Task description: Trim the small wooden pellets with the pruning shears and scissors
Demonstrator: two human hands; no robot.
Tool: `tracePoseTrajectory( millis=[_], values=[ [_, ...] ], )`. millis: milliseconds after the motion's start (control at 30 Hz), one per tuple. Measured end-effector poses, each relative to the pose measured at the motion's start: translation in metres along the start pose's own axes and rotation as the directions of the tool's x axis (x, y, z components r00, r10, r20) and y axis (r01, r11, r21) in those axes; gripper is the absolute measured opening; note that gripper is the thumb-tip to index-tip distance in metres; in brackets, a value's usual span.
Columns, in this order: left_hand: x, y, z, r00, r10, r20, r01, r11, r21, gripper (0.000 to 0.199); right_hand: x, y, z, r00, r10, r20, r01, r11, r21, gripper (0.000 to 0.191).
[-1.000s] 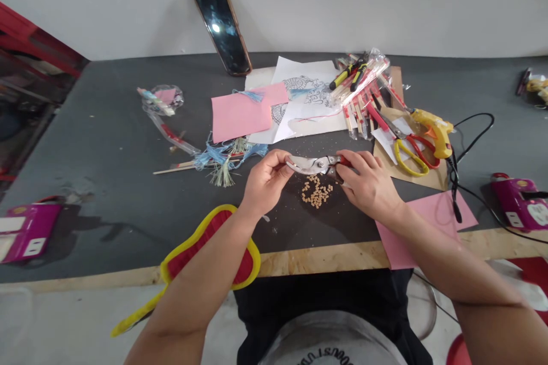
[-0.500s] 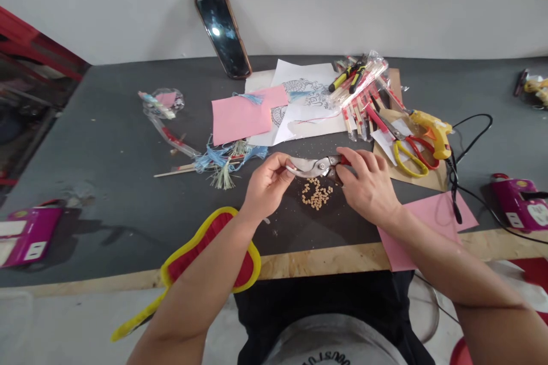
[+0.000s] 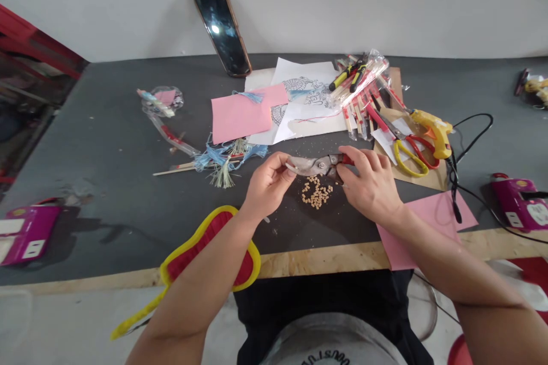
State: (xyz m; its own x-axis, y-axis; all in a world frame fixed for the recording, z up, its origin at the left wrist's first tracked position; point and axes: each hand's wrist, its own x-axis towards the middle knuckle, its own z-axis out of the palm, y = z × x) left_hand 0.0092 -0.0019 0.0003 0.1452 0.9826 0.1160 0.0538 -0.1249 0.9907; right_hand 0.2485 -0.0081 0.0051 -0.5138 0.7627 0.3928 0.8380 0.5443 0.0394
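My right hand (image 3: pixel 371 181) is wrapped round the red handles of the pruning shears (image 3: pixel 315 166), whose blades point left. The fingers of my left hand (image 3: pixel 269 182) are pinched at the blade tips. What they hold there is too small to make out, with only a pale end showing. Just below the shears, a loose pile of small tan pieces (image 3: pixel 317 194) lies on the dark table. Blue and pale green tassels (image 3: pixel 220 161) and a thin wooden stick lie to the left of my left hand.
Scissors (image 3: pixel 411 151), a yellow glue gun (image 3: pixel 432 128) with a cable, and packed sticks (image 3: pixel 359 105) lie at the right. A phone (image 3: pixel 223 31) leans on the wall. A red and yellow piece (image 3: pixel 246 268) sits at the front edge, partly under my left forearm.
The shears' blades look closer together than before, and the handles have drawn slightly together in my right hand. My left hand has barely moved.
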Motion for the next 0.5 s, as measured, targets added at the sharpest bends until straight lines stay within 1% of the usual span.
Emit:
tracePoseTrajectory(
  millis=[200,367,500],
  values=[
    [0.0004,-0.0013,-0.0009,1.0,0.015,-0.009,-0.015,1.0,0.013,0.032,0.0007,-0.0008,-0.003,1.0,-0.014,-0.011,0.013,0.999,-0.036,0.018],
    [-0.0004,-0.0032,-0.0003,1.0,0.018,-0.023,-0.017,0.999,0.039,0.032,-0.0006,-0.0004,-0.0056,0.999,-0.002,0.041,0.004,0.999,-0.046,0.015],
    [-0.0016,-0.0031,0.0009,0.999,0.023,-0.033,-0.021,0.999,0.048,0.031,-0.0009,0.0003,-0.0055,0.999,-0.014,0.048,0.017,0.999,-0.05,0.018]
  ],
)
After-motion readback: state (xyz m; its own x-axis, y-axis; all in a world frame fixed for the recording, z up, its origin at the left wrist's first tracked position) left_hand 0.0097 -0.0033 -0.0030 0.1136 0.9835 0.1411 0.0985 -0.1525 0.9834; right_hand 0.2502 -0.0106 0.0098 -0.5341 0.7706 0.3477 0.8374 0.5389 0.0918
